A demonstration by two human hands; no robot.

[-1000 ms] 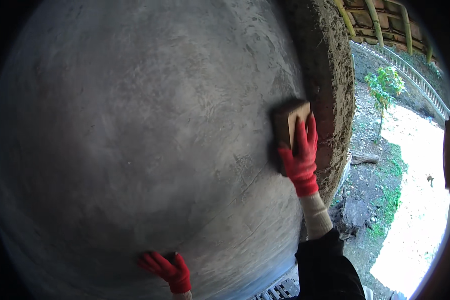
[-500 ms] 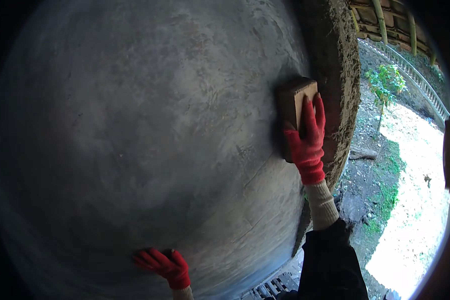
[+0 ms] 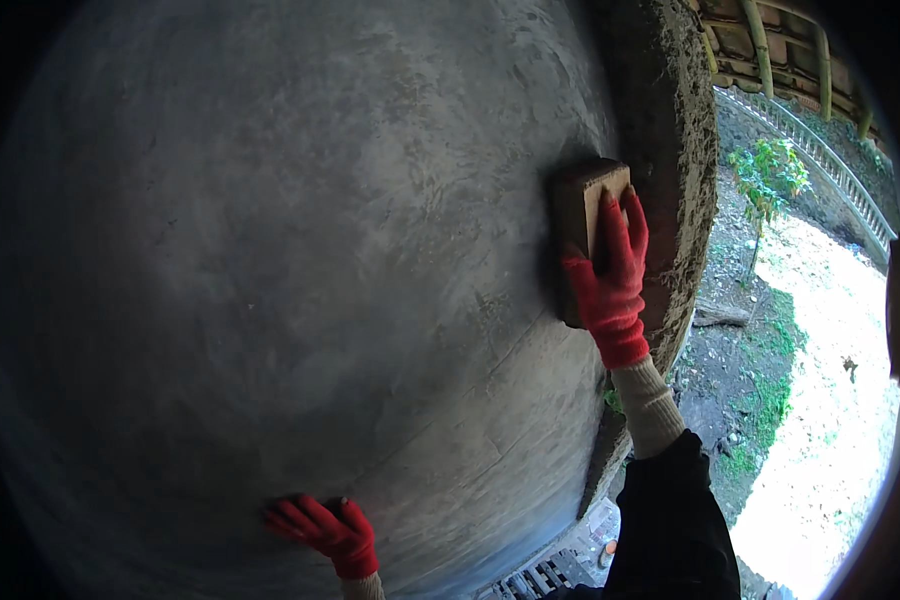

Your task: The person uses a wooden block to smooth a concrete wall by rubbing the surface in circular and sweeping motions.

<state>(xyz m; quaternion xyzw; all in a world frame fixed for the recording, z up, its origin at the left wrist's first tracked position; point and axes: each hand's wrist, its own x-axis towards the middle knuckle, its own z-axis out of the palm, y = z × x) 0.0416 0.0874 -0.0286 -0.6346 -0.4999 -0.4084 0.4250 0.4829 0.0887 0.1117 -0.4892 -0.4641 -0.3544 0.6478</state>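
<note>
A grey plastered wall (image 3: 300, 250) fills most of the view, with faint marks and thin lines on its surface. Near its right edge, my right hand (image 3: 612, 280), in a red glove with bare fingertips, grips a brown wooden block (image 3: 582, 205). The block's long side stands roughly upright against the plaster, and my fingers lie over its right side; part of it is hidden behind them. Low on the wall, my left hand (image 3: 328, 530), gloved in red as well, rests against the surface with fingers stretched out and nothing in it.
A rough, unplastered wall edge (image 3: 685, 190) runs down beside the block. Beyond it lie sunlit ground (image 3: 810, 390), a small tree (image 3: 767, 178) and a pale railing (image 3: 820, 140). Roof tiles on poles (image 3: 770, 50) hang at upper right. A slatted grating (image 3: 540, 578) sits at the bottom.
The view has shifted slightly. Both hands keep nearly the same places on the wall, and the block stays in my right hand.
</note>
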